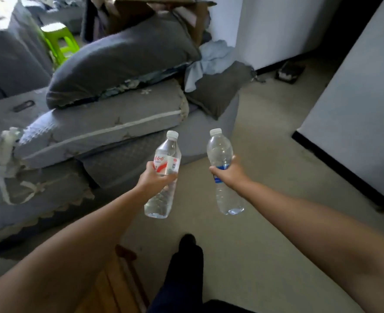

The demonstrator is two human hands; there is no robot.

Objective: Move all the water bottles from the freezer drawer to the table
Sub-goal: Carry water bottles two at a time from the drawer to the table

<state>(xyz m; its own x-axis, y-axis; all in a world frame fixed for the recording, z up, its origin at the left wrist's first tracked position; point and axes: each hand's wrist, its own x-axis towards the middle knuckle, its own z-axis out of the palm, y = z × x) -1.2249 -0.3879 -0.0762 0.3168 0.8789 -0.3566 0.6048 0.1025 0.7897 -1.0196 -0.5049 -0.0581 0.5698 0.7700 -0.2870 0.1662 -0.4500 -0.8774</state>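
My left hand (pixel 153 177) grips a clear water bottle with a red and white label (pixel 167 152) round its middle, cap up and slightly tilted. A second clear water bottle with a blue label (pixel 220 150) is held by my right hand (pixel 229 172), also round its middle and nearly upright. Both bottles have white caps and hang in the air over the beige floor (pixel 265 136), about a hand's width apart. No freezer drawer or table top is recognisable in this view.
A grey sofa (pixel 51 188) piled with grey cushions (pixel 119 57) fills the left. A green plastic stool (pixel 60 41) stands behind it. White wall panels with dark skirting (pixel 355 123) rise on the right. My dark-socked foot (pixel 186 256) and a wooden edge (pixel 116 288) are below.
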